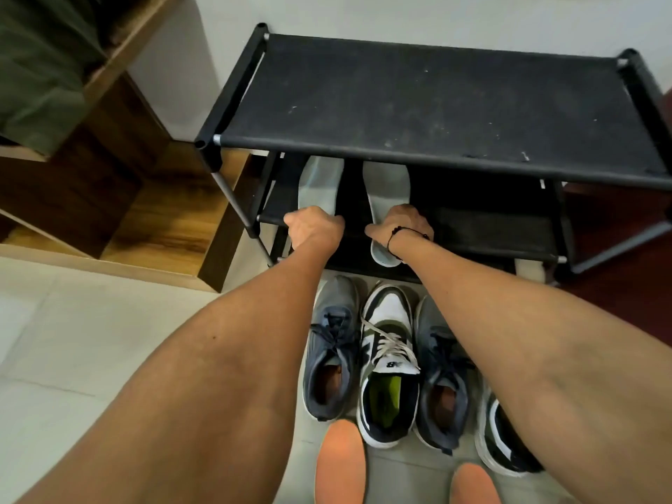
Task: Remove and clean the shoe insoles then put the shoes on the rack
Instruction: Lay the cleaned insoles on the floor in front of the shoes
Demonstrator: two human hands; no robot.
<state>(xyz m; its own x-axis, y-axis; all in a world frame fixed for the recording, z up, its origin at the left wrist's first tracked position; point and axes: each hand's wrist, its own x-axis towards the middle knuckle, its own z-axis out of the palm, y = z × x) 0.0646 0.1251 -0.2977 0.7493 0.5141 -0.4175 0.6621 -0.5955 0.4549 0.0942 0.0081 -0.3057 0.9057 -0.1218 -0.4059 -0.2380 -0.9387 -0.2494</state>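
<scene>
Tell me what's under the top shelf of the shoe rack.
Two pale insoles lie on the lower shelf, the left hand and right hand on them. The top shelf hides their far ends.

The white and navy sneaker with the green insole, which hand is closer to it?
Right. The right hand sits on the rack almost straight beyond the white and navy sneaker; the left hand is farther off, beyond the grey one.

- Pale tiled floor (72, 340) fills the lower left.
- Plain light wall (400, 16) runs across the top.
- Wooden shelving (120, 183) stands at left, holding dark green cloth (32, 67).
- Reddish-brown floor (625, 285) shows at far right.
</scene>
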